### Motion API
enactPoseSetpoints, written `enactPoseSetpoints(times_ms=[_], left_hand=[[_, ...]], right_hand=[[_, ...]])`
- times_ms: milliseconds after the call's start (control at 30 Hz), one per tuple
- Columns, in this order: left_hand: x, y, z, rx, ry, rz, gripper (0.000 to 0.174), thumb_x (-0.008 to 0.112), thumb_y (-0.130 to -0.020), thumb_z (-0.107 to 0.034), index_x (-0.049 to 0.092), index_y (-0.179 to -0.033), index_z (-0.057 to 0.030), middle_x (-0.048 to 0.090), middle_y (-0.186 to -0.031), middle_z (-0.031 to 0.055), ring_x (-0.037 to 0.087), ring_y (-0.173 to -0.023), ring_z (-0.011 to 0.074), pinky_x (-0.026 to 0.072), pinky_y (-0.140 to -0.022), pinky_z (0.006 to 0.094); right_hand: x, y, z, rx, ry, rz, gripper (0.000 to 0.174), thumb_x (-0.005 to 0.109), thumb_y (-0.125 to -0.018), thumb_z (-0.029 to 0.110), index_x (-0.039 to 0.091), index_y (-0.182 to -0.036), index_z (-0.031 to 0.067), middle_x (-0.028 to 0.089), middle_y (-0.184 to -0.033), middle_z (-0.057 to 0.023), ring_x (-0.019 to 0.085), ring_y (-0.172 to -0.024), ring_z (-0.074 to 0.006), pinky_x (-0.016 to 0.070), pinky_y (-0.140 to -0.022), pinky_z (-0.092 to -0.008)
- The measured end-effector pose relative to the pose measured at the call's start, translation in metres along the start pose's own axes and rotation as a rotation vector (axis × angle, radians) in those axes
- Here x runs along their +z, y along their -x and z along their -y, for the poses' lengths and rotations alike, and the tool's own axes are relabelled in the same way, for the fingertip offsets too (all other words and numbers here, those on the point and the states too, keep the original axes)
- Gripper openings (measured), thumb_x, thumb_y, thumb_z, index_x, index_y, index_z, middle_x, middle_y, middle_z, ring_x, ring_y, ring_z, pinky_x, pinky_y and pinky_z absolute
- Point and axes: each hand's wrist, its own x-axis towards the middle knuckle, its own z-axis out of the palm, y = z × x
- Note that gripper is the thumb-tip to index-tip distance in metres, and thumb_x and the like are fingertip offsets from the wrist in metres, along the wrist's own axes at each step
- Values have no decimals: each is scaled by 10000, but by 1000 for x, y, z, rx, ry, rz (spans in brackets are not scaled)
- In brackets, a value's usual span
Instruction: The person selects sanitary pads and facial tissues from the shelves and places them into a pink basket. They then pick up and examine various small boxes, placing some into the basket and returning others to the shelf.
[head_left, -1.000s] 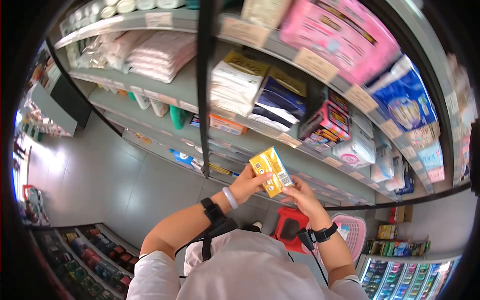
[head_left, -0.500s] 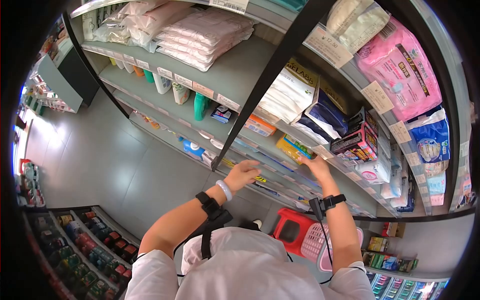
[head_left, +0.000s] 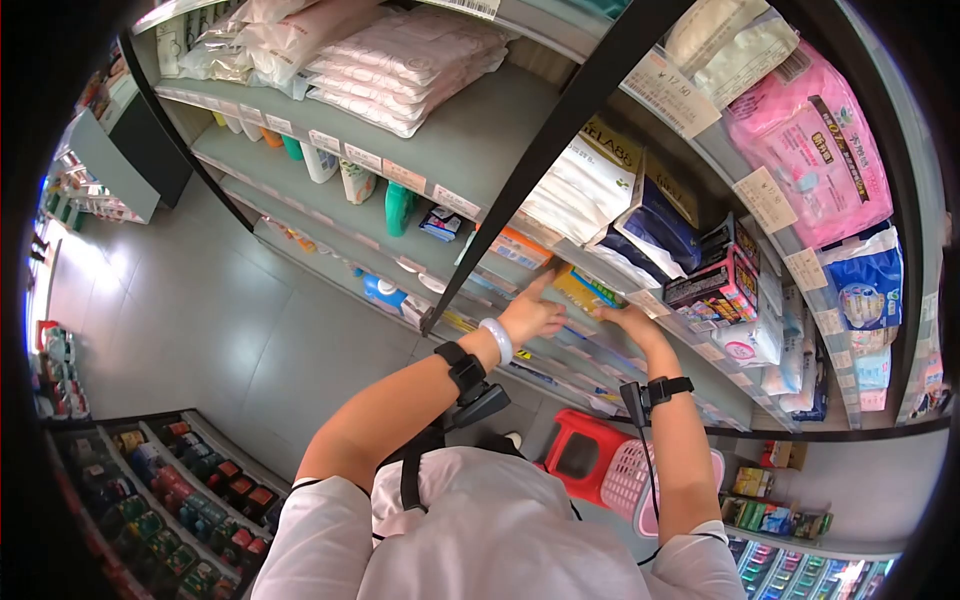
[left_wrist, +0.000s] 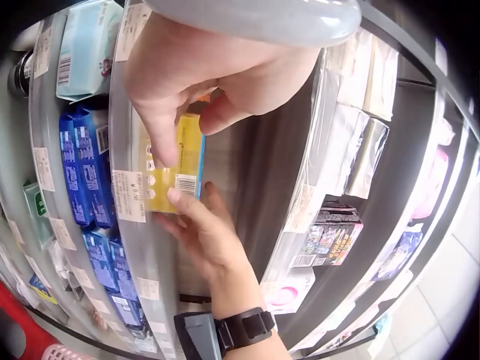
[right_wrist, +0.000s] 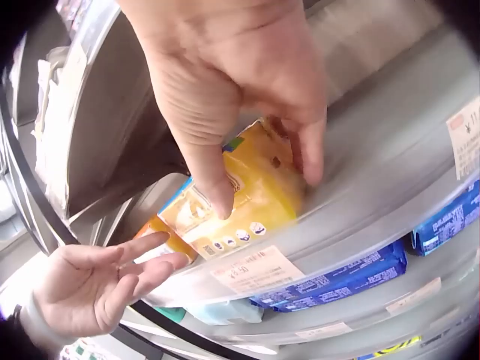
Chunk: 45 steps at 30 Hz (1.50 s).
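A yellow box [head_left: 585,288] with a blue edge lies on a lower shelf, beside an orange package [head_left: 524,247]. My right hand [head_left: 632,322] holds its near right end, with the thumb on the printed face in the right wrist view, where the yellow box [right_wrist: 255,191] stands at the shelf's front lip above a price label [right_wrist: 259,271]. My left hand [head_left: 532,316] is at the box's other end. Its fingers are extended toward the box and the orange package [right_wrist: 176,244] in the right wrist view. A barcode shows on the box [left_wrist: 189,161] in the left wrist view.
Blue packs [left_wrist: 86,169] line the neighbouring shelf. White and navy packages [head_left: 660,225] sit on the shelf above, beside a black-and-pink box [head_left: 715,285]. A black upright [head_left: 545,160] divides the shelving. A red stool [head_left: 580,455] and a pink basket [head_left: 630,480] stand on the floor.
The yellow box has gone from both hands in front of the body onto the shelf. The left hand let go, drew back, then reached forward to the box's left end. The right hand stays on it.
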Motion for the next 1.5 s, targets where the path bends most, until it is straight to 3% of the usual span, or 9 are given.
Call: enactPoseSetpoints(times_ms=[400,500,633,900,1067,1133,1233,1300,1500], left_hand=[[7,-21,0,-5,28,57,656,425,-857,-44,52,-1395,-83,261,-1362,181,417,-1162,271,363,-970,356],[9,-22,0,1,15,53,630,412,-860,-40,72,-1391,-69,245,-1371,180,388,-1187,270,348,-985,359],[14,-23,-2,12,-20,43,603,412,-859,-38,110,-1380,-49,252,-1368,179,385,-1191,274,348,-986,361],[2,5,-11,2,101,92,522,385,-883,-49,161,-1353,-14,404,-1255,218,481,-1104,304,389,-943,352],[-15,52,-11,0,4,-71,429,388,-889,-90,299,-1300,-5,540,-1103,197,547,-1013,264,427,-893,331],[-22,61,-4,-17,-10,-97,399,394,-885,-81,342,-1273,-5,549,-1084,189,554,-997,260,436,-882,330],[-29,70,8,-43,-55,-138,350,407,-881,-77,410,-1223,-6,564,-1055,178,569,-967,255,456,-855,331],[-28,66,21,-46,-121,-153,308,428,-879,-94,464,-1171,-5,578,-1027,165,589,-923,250,479,-819,345],[-21,47,73,-201,-243,-136,261,506,-874,-177,524,-1112,-71,615,-934,90,601,-793,162,489,-670,271]], right_hand=[[-8,-30,-59,78,-82,96,724,614,-684,550,488,-1210,69,464,-1247,-108,414,-1139,-233,284,-965,-290],[-2,-28,-59,36,-29,-36,552,616,-721,450,575,-1087,39,553,-1110,-89,471,-1034,-168,342,-888,-265],[-4,-9,-30,11,-59,-3,622,626,-683,521,576,-1087,51,533,-1149,-108,465,-1061,-204,337,-907,-292],[-8,-3,-24,-32,33,-14,759,605,-656,618,500,-1208,108,437,-1292,-83,365,-1203,-250,259,-999,-348],[1,-22,-48,-7,25,-52,736,602,-672,611,509,-1206,114,455,-1279,-90,387,-1190,-259,276,-992,-355],[7,-30,-58,4,-93,46,838,602,-671,611,415,-1262,48,359,-1330,-180,317,-1236,-312,261,-1009,-385],[8,11,-23,-60,127,-218,665,585,-735,540,497,-1197,70,470,-1239,-163,416,-1163,-321,319,-962,-381],[18,33,-30,-340,229,-630,628,635,-727,435,473,-1190,43,478,-1202,-187,447,-1105,-356,349,-933,-397],[33,146,-70,-345,-21,-761,503,634,-736,226,453,-1170,47,502,-1126,-183,480,-1036,-338,421,-844,-399]])
